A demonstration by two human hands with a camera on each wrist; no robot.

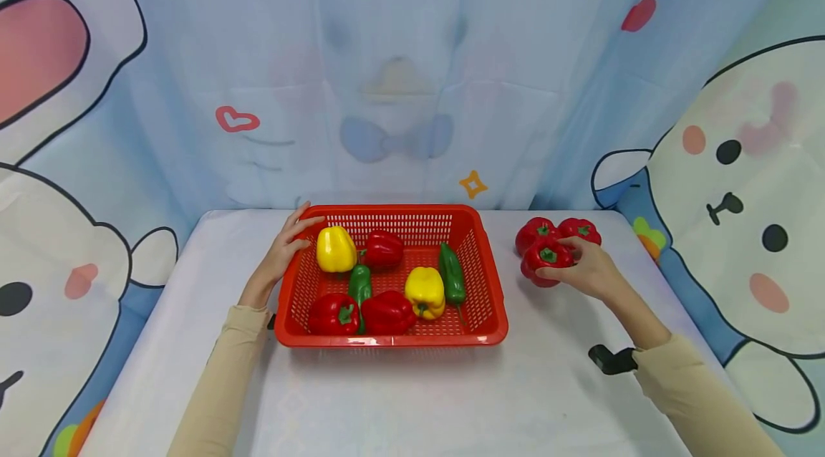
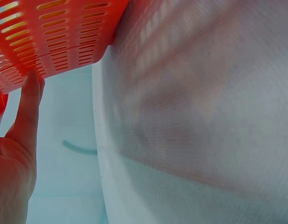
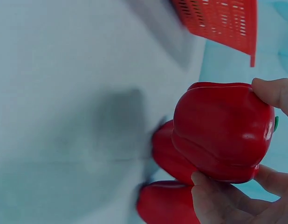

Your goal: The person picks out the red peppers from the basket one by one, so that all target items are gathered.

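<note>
My right hand [image 1: 589,269] grips a red bell pepper [image 1: 546,260], thumb on one side and fingers on the other. In the right wrist view this bell pepper [image 3: 223,133] is held above the table, its green stem partly showing at the right. Two more red bell peppers [image 1: 536,231] [image 1: 580,229] lie just behind it. My left hand [image 1: 281,251] holds the left rim of a red plastic basket [image 1: 394,341]. Its fingers reach over the rim, and in the left wrist view the thumb [image 2: 30,105] lies against the slotted outer wall.
Inside the basket lie yellow bell peppers [image 1: 336,249] [image 1: 425,292], red bell peppers [image 1: 383,249] [image 1: 334,314] [image 1: 388,313] and green long peppers [image 1: 452,274] [image 1: 360,286]. A white cloth [image 1: 412,400] covers the table. Behind it hangs a blue cartoon-print curtain [image 1: 399,27].
</note>
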